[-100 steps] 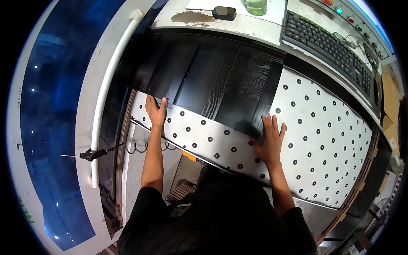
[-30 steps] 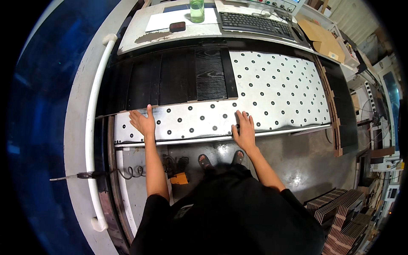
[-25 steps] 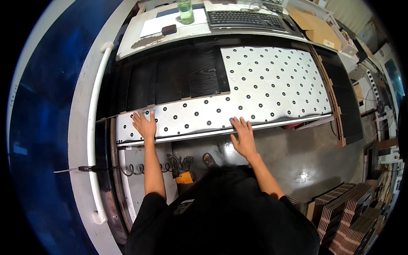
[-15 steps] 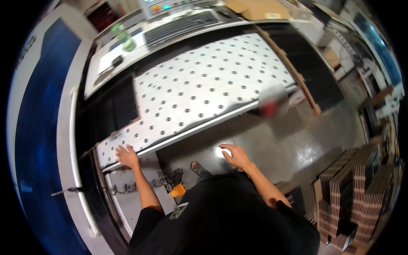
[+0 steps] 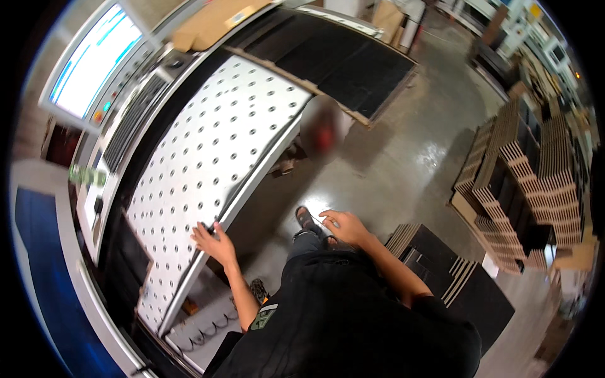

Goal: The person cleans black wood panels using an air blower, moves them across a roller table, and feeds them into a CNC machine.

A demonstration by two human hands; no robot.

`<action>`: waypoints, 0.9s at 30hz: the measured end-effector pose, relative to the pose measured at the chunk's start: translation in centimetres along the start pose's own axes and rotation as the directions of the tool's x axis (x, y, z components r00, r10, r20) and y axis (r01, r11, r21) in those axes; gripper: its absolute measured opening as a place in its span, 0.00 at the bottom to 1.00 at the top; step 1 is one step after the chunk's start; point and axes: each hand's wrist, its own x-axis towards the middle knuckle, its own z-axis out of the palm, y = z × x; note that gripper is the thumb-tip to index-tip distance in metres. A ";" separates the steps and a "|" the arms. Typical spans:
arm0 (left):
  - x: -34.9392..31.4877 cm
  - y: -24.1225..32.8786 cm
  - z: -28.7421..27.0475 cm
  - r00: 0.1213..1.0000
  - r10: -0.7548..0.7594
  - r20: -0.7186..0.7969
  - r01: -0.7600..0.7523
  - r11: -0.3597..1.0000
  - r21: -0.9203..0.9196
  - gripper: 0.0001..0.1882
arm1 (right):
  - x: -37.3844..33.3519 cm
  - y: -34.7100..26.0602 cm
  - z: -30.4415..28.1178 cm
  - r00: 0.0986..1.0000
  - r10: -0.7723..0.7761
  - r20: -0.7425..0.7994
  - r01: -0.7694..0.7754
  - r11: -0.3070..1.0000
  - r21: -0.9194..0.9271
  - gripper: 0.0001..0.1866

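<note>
My left hand (image 5: 215, 244) is at the front edge of a white table (image 5: 211, 129) dotted with dark round marks. Its fingers are spread and it holds nothing; whether it rests on the surface or hovers just over it, I cannot tell. My right hand (image 5: 345, 228) hangs over the floor in front of my body, fingers loosely apart, with nothing in it. Black panels (image 5: 328, 57) with brown edges lie at the table's far end.
Stacks of black boards with brown edges (image 5: 526, 183) stand on the right, with a lower stack (image 5: 450, 277) beside my right arm. A keyboard (image 5: 133, 123) and a lit screen (image 5: 97, 60) are at the upper left. Cardboard (image 5: 217, 24) lies near them. A coiled cable (image 5: 205, 337) hangs below.
My view has turned to the right, bringing the screen and more board stacks into sight. The left hand has shifted from the table's left end farther along its front edge. The right hand stays empty.
</note>
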 end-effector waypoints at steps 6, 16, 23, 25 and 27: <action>8.7 16.4 9.4 0.945 0.309 0.102 -0.218 0.834 -0.507 0.36 | 2.3 2.8 -4.2 0.962 0.129 -0.239 -0.112 0.990 0.082 0.15; 23.5 39.7 22.8 0.846 0.282 0.453 0.349 0.349 -0.869 0.46 | 5.5 6.7 -16.9 0.768 0.459 -0.447 -0.405 0.888 0.217 0.17; 25.5 42.8 26.9 0.902 0.203 0.382 0.321 0.277 -0.906 0.50 | 16.8 6.4 -22.7 0.542 0.614 -0.573 -0.039 0.700 0.714 0.37; 25.7 43.1 27.1 0.899 0.201 0.390 0.309 0.343 -0.887 0.51 | 18.5 6.3 -24.2 0.631 0.632 -0.450 -0.037 0.604 0.796 0.50; 25.8 43.3 27.4 0.892 0.240 0.384 0.255 0.433 -0.865 0.53 | 20.1 6.9 -24.4 0.668 0.632 -0.392 -0.043 0.559 0.828 0.54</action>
